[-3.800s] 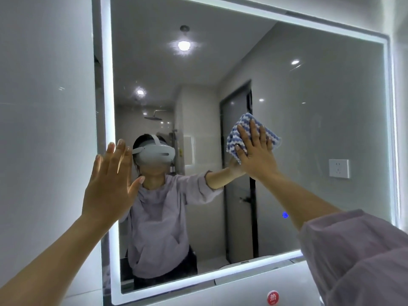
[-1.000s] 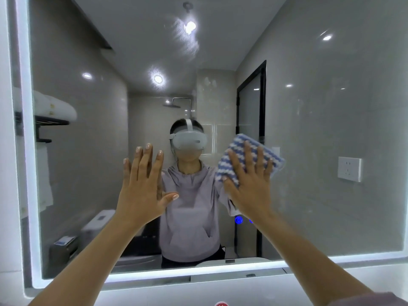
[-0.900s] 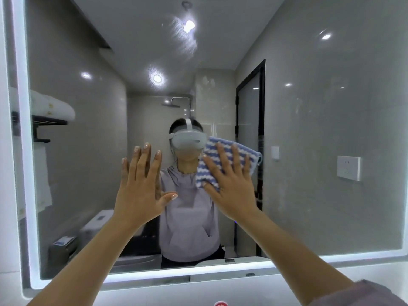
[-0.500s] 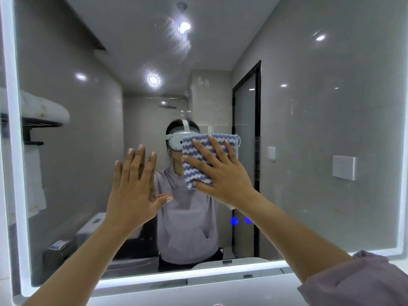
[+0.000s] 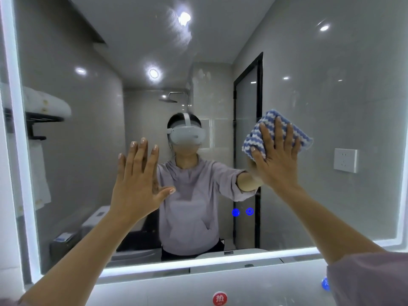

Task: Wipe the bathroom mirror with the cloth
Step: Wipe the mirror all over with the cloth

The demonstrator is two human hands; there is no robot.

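One blue-and-white striped cloth (image 5: 268,120), pressed against the mirror (image 5: 344,206) right of centre under the spread, straight fingers of the right hand (image 5: 276,162), middle hidden, only edges showing. Well apart to the left, the left hand (image 5: 136,186), flat and unclenched, holding nothing, palm toward the glass; touching or just off it, impossible to tell. Mirror's top cut off.

- much of the cloth (image 5: 259,138) lay hidden under the right hand (image 5: 277,166)
- the mirror (image 5: 331,96) was cut off at the top
- the blue icons (image 5: 235,212) were too small to read
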